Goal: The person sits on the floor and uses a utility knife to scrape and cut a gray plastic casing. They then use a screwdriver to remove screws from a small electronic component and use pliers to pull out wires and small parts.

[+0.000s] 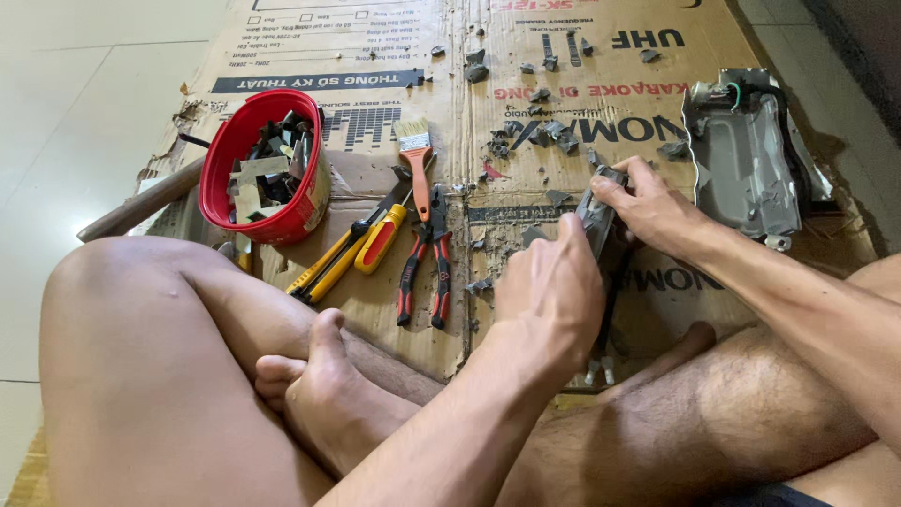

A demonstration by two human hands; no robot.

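I sit cross-legged on flattened cardboard (657, 300). My left hand (549, 286) and my right hand (652, 207) both grip a dark grey metal part (598, 218), held upright between them just above the cardboard. The left hand wraps its near side; the right hand's fingers pinch its top and far side. Much of the part is hidden behind my hands.
A red tub (267, 169) of metal scraps stands at the left. Beside it lie a paintbrush (416, 155), yellow-handled screwdrivers (361, 246) and red-handled pliers (424, 258). A grey metal casing (746, 155) sits at the right. Small grey fragments (549, 131) are scattered on the cardboard. My bare legs fill the foreground.
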